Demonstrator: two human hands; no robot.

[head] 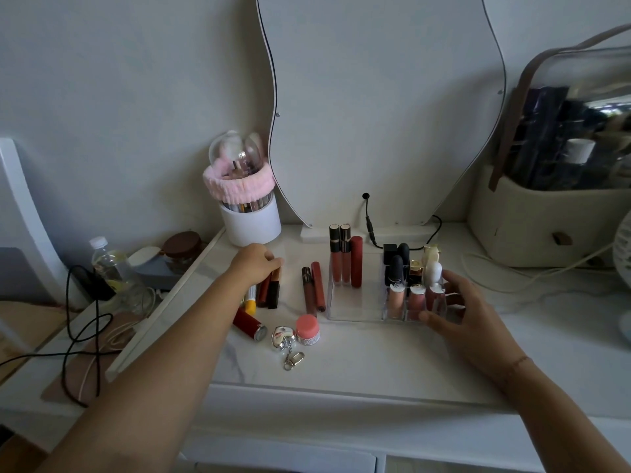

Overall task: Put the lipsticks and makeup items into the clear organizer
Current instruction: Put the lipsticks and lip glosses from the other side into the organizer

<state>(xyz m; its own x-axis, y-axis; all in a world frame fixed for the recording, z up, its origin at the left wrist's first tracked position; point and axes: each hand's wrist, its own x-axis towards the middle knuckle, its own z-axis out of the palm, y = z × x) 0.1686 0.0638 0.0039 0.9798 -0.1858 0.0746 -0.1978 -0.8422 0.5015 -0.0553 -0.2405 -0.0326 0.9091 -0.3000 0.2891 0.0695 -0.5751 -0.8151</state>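
Observation:
A clear organizer (355,308) stands mid-table with three tall lip glosses (345,256) upright at its back left and several lipsticks and small bottles (415,285) in its right compartments. My right hand (467,315) holds the organizer's right front corner. My left hand (254,262) curls over a cluster of lipsticks (271,290) lying at the left, its fingers on their tops. Two slim lip glosses (313,288) lie beside the organizer. In front lie a dark red tube (248,323), a pink-lidded jar (307,329) and a silver heart keychain (284,339).
A white brush holder (251,221) with a pink headband stands at the back left, next to a wavy mirror (375,107) with a black cable. A beige storage case (546,213) sits at the right. Bottles, a jar and cords fill the lower left shelf.

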